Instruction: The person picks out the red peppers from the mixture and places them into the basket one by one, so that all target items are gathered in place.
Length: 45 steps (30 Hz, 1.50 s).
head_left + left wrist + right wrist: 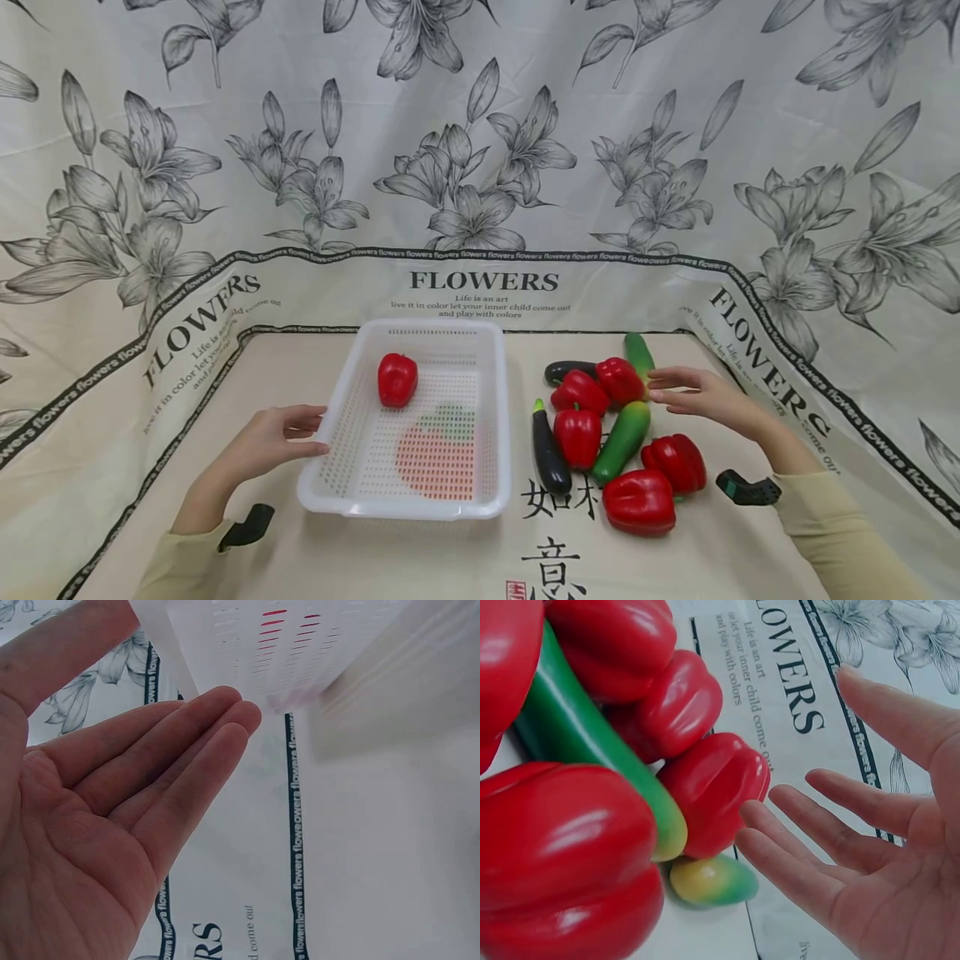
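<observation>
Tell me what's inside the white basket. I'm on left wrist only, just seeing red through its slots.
Observer: One red pepper lies in the white basket, toward its far left in the head view.
Operator: Right hand?
Observer: The right hand is at the right side of the vegetables, holding nothing.
Operator: Any eggplants over there?
Observer: Two: one dark eggplant on the side facing the basket, another eggplant at the back.

White flower-printed fabric [480,167] hangs behind a beige tabletop [405,558].
</observation>
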Available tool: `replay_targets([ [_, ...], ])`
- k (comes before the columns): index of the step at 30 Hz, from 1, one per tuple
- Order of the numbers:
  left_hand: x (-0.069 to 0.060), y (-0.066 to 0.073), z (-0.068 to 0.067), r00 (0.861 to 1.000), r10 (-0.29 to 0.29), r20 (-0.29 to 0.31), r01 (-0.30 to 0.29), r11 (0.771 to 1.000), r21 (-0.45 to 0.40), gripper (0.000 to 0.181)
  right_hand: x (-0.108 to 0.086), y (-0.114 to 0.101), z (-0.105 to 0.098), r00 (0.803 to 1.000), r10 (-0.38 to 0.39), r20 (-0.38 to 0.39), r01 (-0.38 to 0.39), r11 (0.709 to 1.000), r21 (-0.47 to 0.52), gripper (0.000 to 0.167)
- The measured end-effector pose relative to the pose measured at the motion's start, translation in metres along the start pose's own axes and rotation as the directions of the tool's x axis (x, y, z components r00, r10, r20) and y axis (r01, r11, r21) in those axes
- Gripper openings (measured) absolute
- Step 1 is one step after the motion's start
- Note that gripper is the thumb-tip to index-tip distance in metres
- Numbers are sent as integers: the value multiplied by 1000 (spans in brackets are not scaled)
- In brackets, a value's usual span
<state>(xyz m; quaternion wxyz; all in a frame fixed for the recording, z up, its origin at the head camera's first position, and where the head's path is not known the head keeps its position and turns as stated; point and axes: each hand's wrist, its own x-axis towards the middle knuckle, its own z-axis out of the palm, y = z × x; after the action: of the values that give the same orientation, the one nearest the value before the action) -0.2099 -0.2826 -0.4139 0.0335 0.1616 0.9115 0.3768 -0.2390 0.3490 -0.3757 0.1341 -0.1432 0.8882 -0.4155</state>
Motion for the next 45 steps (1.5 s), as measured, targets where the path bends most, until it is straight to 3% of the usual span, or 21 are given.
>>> replay_targets([
  [19, 0, -2, 0, 1000, -4, -7, 4, 1000, 3, 67, -25, 47, 6, 991, 135, -25, -133, 990, 40, 62],
  [30, -2, -1, 2, 1000, 2, -9, -2, 1000, -2, 66, -32, 60, 16, 984, 175, 27, -177, 982, 69, 63],
  [45, 0, -4, 3, 1000, -9, -15, 9, 1000, 7, 67, -37, 67, 25, 957, 263, 120, -281, 945, 170, 64],
])
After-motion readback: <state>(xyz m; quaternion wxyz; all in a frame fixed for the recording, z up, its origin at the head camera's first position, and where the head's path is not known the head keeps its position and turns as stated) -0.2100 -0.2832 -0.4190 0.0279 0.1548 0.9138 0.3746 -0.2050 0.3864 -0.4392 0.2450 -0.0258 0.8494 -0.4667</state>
